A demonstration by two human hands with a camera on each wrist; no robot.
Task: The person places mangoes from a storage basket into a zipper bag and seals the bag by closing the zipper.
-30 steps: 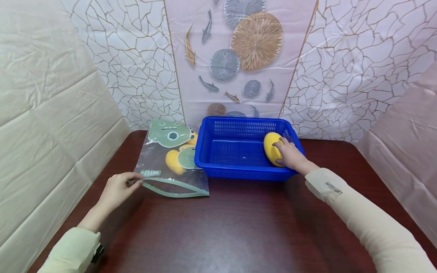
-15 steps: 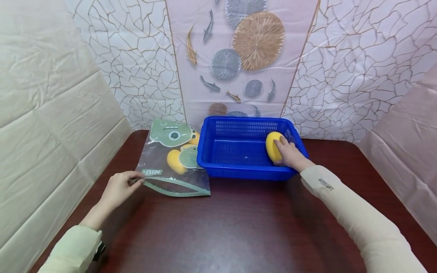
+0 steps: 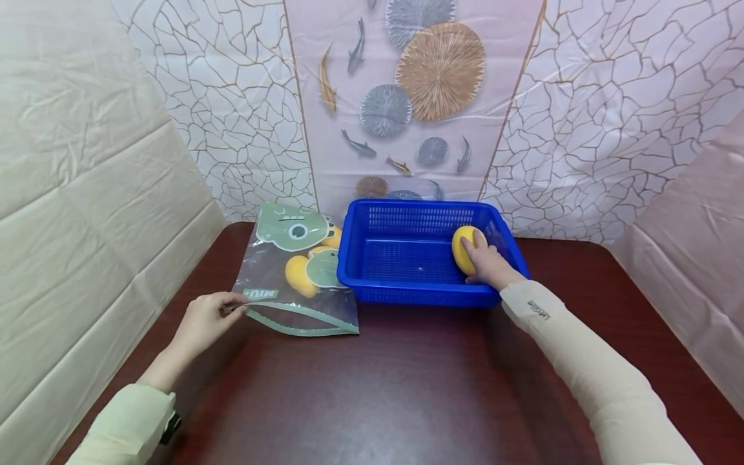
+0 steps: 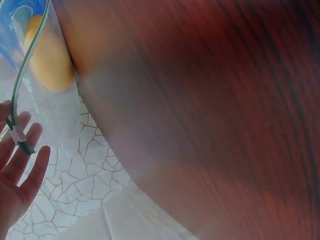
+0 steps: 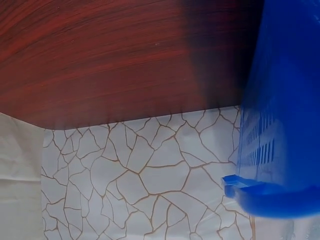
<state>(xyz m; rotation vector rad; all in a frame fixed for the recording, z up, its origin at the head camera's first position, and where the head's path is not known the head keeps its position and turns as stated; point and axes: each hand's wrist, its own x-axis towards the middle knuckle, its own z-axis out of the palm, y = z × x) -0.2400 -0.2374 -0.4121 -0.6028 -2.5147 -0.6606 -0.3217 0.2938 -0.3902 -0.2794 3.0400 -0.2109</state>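
My left hand (image 3: 206, 316) pinches the left corner of a clear zip bag's (image 3: 256, 274) opening, and the mouth of the bag gapes towards me. Inside the bag lie yellow mangoes (image 3: 299, 278), partly covered by its green cartoon print. In the left wrist view, the fingers (image 4: 34, 172) are at the slider end of the zip strip, near one mango (image 4: 52, 65). At the right end of a blue plastic basket (image 3: 401, 294), my right hand (image 3: 491, 265) holds another yellow mango (image 3: 462, 248) from above, thumb and fingers spread over it. The right wrist view does not show that hand.
The basket stands on a dark red wooden table (image 3: 372, 387), its left end overlapping the bag in the head view. Its slotted side wall (image 5: 260, 140) shows in the right wrist view. A patterned cloth backdrop (image 3: 244, 103) rises behind the table, with pale cloth at both sides.
My right hand and forearm have shifted slightly left, and the mango under the hand has turned a little within the basket. The left hand keeps its pinch on the bag.
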